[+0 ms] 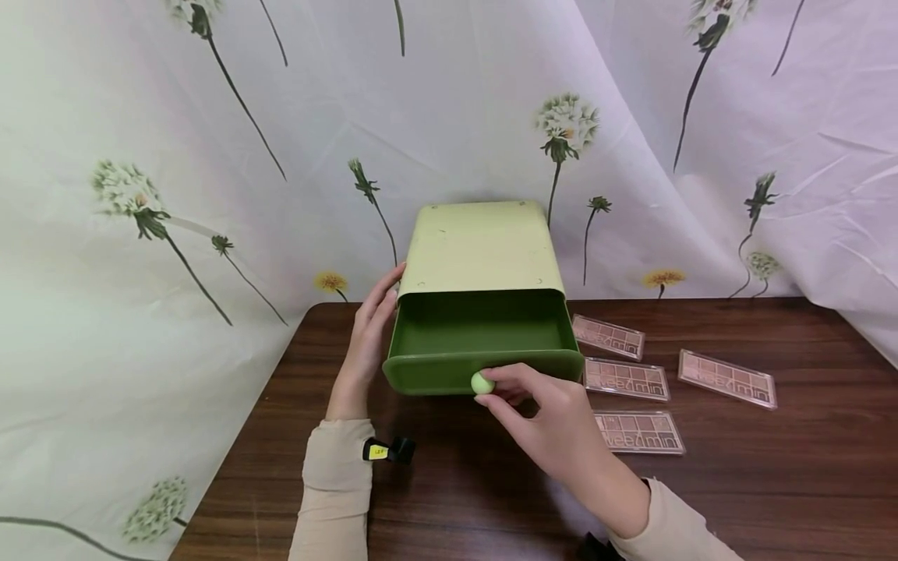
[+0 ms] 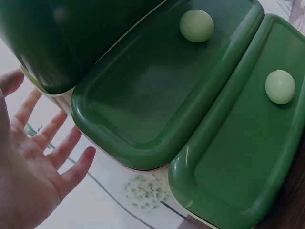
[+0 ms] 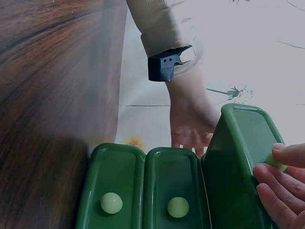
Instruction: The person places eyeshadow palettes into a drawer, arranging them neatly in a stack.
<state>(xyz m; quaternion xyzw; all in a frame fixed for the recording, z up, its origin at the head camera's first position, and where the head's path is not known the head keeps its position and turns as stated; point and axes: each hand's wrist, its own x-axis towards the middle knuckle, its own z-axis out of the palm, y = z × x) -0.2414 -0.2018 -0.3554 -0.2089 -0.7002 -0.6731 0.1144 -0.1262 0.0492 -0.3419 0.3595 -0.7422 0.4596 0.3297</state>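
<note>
A pale yellow-green cabinet [image 1: 484,249] with green drawers stands at the back of the table. Its top drawer [image 1: 428,377] is pulled out, and the dark green inside shows. My right hand [image 1: 554,413] pinches that drawer's round light green knob [image 1: 482,382] between thumb and fingers. On the cabinet's left side, my left hand [image 1: 368,331] has its fingers extended along the wall. The left wrist view shows the middle drawer [image 2: 138,95] and the bottom drawer [image 2: 228,143] pushed in, each with a round knob [image 2: 197,26].
Several clear-cased makeup palettes [image 1: 627,379] lie on the dark wood table [image 1: 793,467] to the right of the cabinet. Behind it hangs a white cloth [image 1: 463,117] printed with dandelions. Each wrist carries a black strapped device [image 1: 389,450].
</note>
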